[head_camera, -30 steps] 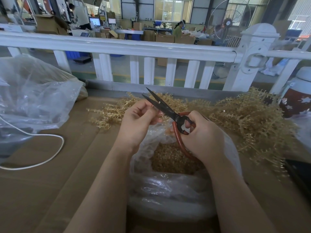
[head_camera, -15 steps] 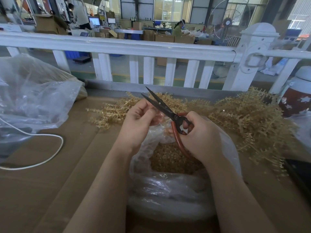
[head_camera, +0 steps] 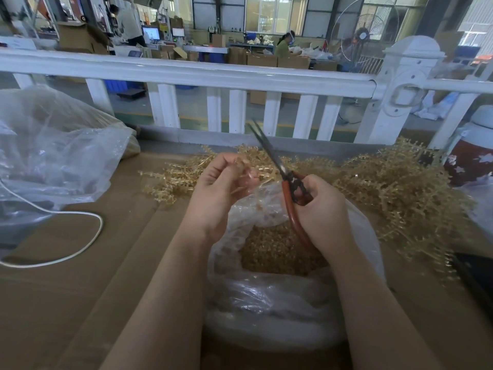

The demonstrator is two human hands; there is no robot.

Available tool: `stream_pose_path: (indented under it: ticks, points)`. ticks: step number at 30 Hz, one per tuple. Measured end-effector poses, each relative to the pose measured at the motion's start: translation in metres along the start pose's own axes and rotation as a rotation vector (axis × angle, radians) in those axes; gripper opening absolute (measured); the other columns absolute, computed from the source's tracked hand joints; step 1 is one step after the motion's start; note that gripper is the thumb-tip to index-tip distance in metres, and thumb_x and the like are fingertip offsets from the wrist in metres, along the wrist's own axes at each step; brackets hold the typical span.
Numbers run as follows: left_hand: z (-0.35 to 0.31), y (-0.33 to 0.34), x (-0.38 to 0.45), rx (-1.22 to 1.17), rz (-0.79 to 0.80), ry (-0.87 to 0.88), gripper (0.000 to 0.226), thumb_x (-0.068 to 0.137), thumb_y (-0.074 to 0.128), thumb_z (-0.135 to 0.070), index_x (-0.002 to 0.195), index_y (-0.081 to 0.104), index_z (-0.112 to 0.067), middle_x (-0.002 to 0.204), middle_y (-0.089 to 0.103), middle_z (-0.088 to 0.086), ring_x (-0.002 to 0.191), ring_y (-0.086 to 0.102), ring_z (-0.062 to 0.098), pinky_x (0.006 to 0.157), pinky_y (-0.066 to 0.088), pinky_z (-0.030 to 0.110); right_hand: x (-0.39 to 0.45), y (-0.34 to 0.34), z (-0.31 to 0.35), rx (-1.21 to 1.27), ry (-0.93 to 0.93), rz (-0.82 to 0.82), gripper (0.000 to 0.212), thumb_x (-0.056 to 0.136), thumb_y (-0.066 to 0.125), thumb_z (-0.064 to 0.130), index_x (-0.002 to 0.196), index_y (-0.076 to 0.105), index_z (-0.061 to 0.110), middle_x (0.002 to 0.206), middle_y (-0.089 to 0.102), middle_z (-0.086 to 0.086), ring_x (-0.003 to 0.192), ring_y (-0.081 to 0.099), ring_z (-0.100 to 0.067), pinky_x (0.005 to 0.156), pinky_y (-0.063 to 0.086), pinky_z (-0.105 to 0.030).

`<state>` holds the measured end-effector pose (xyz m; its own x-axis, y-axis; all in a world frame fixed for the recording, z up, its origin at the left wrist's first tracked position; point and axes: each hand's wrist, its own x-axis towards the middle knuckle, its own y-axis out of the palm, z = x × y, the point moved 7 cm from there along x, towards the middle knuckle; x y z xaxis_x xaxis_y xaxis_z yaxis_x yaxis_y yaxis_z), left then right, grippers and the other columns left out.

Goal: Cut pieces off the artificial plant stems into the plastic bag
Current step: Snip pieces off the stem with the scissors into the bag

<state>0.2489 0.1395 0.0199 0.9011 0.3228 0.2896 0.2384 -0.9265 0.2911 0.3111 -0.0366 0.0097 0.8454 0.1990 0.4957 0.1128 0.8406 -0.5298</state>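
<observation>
Since a second ago the red-handled black-bladed scissors (head_camera: 280,169) have swung from lying low across the left hand to pointing up and away, their blades now drawn nearly together, and the left hand (head_camera: 216,188) has lifted slightly. That left hand pinches a short gold plastic plant stem (head_camera: 246,166) in its fingertips, just above the mouth of the clear plastic bag (head_camera: 266,303), while the right hand (head_camera: 322,209) has its grip clenched round the scissor handles. By the look of it a snip has just been made and the stem is being readied for another; the next move would call for opening the blades and bringing them back onto the stem over the bag. Cut gold bits already fill the bag's bottom, and the heap of uncut gold stems (head_camera: 386,182) lies on the brown cardboard-covered counter (head_camera: 80,303) just behind.
</observation>
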Motion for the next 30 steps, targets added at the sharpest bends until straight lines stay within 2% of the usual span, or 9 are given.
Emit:
stream_pose_path:
  ticks: [2,8,11,13,17,20,22,27,30]
  points:
    - [0.0,-0.002,0.001,-0.052,-0.012,-0.025,0.031,0.101,0.047,-0.009,0.079,0.062,-0.024,0.08,0.068,-0.002,0.075,0.065,0.013,0.078,0.049,0.03,0.003,-0.001,-0.006,0.103,0.095,0.02,0.027,0.088,0.074,0.033,0.074,0.058,0.017,0.063,0.063,0.0,0.058,0.061,-0.014,0.058,0.055,-0.036]
    - [-0.001,0.005,-0.001,-0.067,0.035,-0.045,0.024,0.102,0.044,-0.007,0.085,0.057,-0.019,0.08,0.066,0.0,0.077,0.066,0.015,0.075,0.05,0.03,0.001,-0.001,0.006,0.548,0.156,0.129,0.017,0.082,0.082,0.03,0.083,0.068,0.019,0.074,0.076,0.0,0.073,0.073,-0.013,0.068,0.051,-0.013]
    - [-0.001,0.014,-0.003,-0.03,0.097,-0.027,0.022,0.101,0.046,-0.006,0.088,0.06,-0.016,0.084,0.066,0.002,0.082,0.066,0.018,0.081,0.055,0.033,0.0,0.003,0.016,0.65,0.146,0.183,0.016,0.065,0.085,0.037,0.069,0.07,0.035,0.073,0.074,0.009,0.071,0.071,-0.008,0.067,0.051,-0.016]
    - [-0.001,0.017,-0.004,0.002,0.125,-0.014,0.024,0.1,0.049,-0.006,0.086,0.064,-0.018,0.086,0.065,0.002,0.084,0.065,0.019,0.086,0.054,0.035,-0.002,0.004,0.021,0.713,0.121,0.227,0.022,0.064,0.086,0.029,0.065,0.069,0.042,0.078,0.075,0.006,0.077,0.073,-0.012,0.075,0.056,-0.027]
    - [0.001,0.018,-0.005,0.065,0.157,-0.031,0.018,0.09,0.058,-0.014,0.081,0.069,-0.024,0.088,0.067,0.001,0.085,0.063,0.017,0.082,0.053,0.03,-0.003,0.003,0.021,0.717,0.128,0.242,0.038,0.076,0.082,-0.001,0.074,0.067,0.033,0.095,0.075,-0.015,0.092,0.073,-0.034,0.088,0.058,-0.047]
    - [0.004,0.016,-0.005,0.078,0.186,-0.082,0.012,0.081,0.06,-0.018,0.078,0.07,-0.024,0.084,0.067,0.002,0.081,0.062,0.015,0.08,0.05,0.029,-0.002,0.001,0.018,0.747,0.162,0.225,0.03,0.077,0.079,-0.003,0.083,0.058,0.016,0.095,0.073,-0.019,0.087,0.072,-0.028,0.081,0.057,-0.037]
    - [0.004,0.015,-0.006,0.082,0.185,-0.077,0.008,0.081,0.062,-0.018,0.081,0.07,-0.02,0.082,0.067,0.002,0.08,0.061,0.014,0.079,0.049,0.028,-0.003,0.0,0.021,0.777,0.171,0.239,0.031,0.069,0.083,0.009,0.083,0.055,0.014,0.088,0.073,-0.012,0.078,0.071,-0.018,0.072,0.055,-0.027]
    - [0.005,0.016,-0.006,0.153,0.176,-0.089,0.008,0.079,0.062,-0.018,0.079,0.07,-0.019,0.081,0.067,0.004,0.073,0.059,0.013,0.074,0.047,0.027,-0.004,0.004,0.017,0.695,0.188,0.242,0.031,0.076,0.081,-0.001,0.085,0.057,0.015,0.099,0.071,-0.024,0.094,0.07,-0.039,0.09,0.057,-0.047]
    - [0.005,0.018,-0.007,0.267,0.195,-0.06,0.002,0.083,0.07,-0.015,0.084,0.069,-0.016,0.08,0.068,0.0,0.072,0.06,0.013,0.073,0.048,0.028,-0.002,0.004,0.013,0.598,0.157,0.224,0.033,0.078,0.08,-0.003,0.086,0.058,0.021,0.088,0.07,-0.009,0.083,0.068,-0.025,0.085,0.058,-0.043]
